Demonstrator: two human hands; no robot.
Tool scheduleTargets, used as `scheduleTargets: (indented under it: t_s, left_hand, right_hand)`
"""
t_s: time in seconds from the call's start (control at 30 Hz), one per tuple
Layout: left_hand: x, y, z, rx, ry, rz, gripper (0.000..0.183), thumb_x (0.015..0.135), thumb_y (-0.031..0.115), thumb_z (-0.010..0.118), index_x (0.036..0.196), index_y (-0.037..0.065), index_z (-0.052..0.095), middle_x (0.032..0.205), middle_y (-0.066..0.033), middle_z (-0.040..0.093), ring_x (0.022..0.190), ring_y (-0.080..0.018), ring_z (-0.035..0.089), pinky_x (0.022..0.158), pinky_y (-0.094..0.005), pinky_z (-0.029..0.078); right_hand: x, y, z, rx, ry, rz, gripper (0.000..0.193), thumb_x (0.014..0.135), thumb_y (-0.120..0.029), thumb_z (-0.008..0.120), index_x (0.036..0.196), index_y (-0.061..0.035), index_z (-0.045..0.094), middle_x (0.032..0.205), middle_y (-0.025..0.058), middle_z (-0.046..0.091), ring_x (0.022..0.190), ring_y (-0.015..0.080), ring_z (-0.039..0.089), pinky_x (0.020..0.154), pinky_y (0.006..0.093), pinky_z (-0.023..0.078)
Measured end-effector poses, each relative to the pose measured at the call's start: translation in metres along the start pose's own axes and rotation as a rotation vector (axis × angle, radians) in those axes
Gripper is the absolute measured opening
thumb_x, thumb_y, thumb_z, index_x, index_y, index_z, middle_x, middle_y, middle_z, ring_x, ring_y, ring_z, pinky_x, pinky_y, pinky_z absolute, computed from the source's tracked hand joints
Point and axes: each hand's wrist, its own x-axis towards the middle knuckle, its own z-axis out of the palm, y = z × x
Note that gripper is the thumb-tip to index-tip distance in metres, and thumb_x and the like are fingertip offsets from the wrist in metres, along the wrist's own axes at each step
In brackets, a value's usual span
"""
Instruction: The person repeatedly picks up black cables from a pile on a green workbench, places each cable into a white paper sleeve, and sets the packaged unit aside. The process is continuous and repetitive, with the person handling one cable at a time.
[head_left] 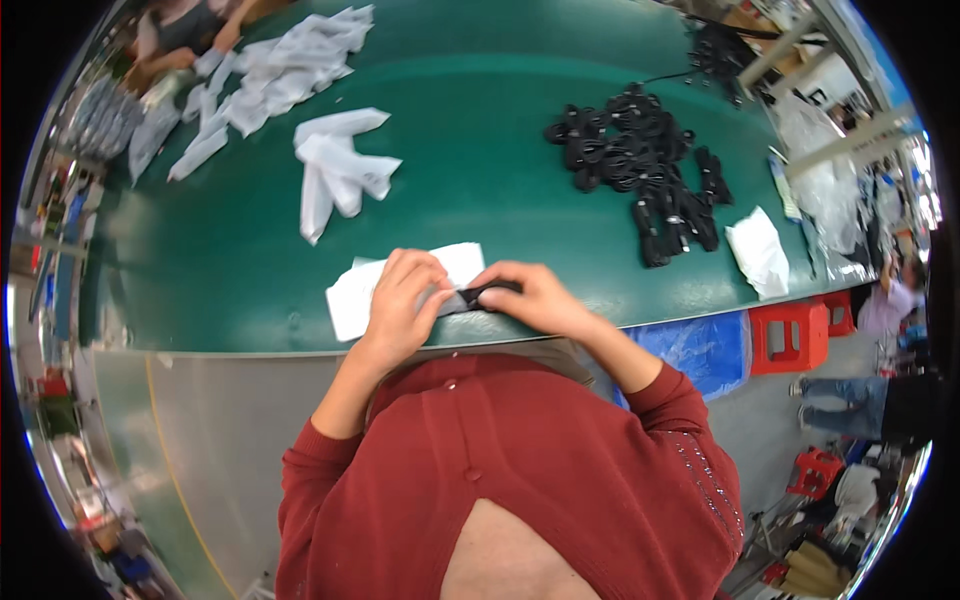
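At the near edge of the green table, my left hand (405, 300) is closed on a small translucent plastic bag (452, 304), thumb and fingers pinched at its end. My right hand (532, 298) is closed on a bundled black cable (474, 296), whose end meets the mouth of the bag. How far the cable sits inside the bag is hard to tell. Under my left hand lie flat white bags or sheets (347, 304), partly covered by it.
Several filled whitish bags (345, 165) lie ahead, with a larger pile (285, 70) beyond near another person's hands (228, 38). Coiled black cables (640, 150) are heaped at right, beside a crumpled white bag (758, 252). A red stool (788, 338) stands by the table.
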Motion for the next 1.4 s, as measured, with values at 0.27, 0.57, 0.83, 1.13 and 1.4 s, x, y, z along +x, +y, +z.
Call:
scheduleTargets:
  t_s: [0.27,0.57,0.83,1.13,1.4]
  left_hand:
    - [0.003,-0.007,-0.020,-0.164,0.023,-0.142,0.007,0.085,0.000,0.060,0.088,0.000,0.054,0.095,-0.0117,0.056,0.094,-0.0250,0.054,0.086,-0.0361,0.044]
    - [0.061,-0.074,-0.064,0.216,0.158,-0.016,0.035,0.095,0.024,0.061,0.105,-0.009,0.063,0.103,-0.0199,0.064,0.094,-0.0282,0.063,0.080,-0.0368,0.051]
    - [0.056,-0.032,-0.069,0.069,0.345,-0.120,0.032,0.091,0.020,0.066,0.110,-0.006,0.064,0.103,-0.0210,0.064,0.094,-0.0312,0.061,0.087,-0.0405,0.049]
    - [-0.010,-0.033,-0.001,0.164,-0.148,-0.049,0.031,0.066,-0.006,0.072,0.091,0.002,0.057,0.096,-0.0103,0.052,0.083,-0.0258,0.054,0.072,-0.0335,0.045]
    - [-0.013,-0.029,0.013,0.226,-0.120,-0.104,0.018,0.076,-0.004,0.068,0.087,0.000,0.054,0.092,-0.0110,0.052,0.082,-0.0266,0.053,0.073,-0.0352,0.045]
  right_hand:
    - [0.028,-0.015,0.034,0.049,0.350,-0.378,0.035,0.082,-0.015,0.076,0.107,-0.0050,0.054,0.096,0.0063,0.055,0.083,0.0141,0.056,0.071,0.0292,0.049]
    - [0.024,-0.033,0.006,-0.265,0.336,-0.645,0.035,0.084,-0.013,0.067,0.115,-0.0052,0.053,0.107,0.0147,0.047,0.091,0.0307,0.056,0.076,0.0416,0.051]
    - [-0.020,0.031,-0.102,-1.366,0.901,0.252,0.039,0.073,-0.030,0.076,0.093,-0.0007,0.061,0.097,0.0158,0.050,0.096,0.0298,0.047,0.074,0.0399,0.039]
    - [-0.028,0.039,-0.089,-1.241,1.011,0.074,0.037,0.072,-0.016,0.075,0.102,-0.0024,0.059,0.104,0.0179,0.049,0.096,0.0326,0.047,0.077,0.0423,0.037]
    - [-0.036,0.064,-0.077,-1.127,0.832,-0.023,0.037,0.077,-0.014,0.069,0.112,-0.0061,0.061,0.099,0.0129,0.053,0.098,0.0316,0.049,0.079,0.0429,0.041]
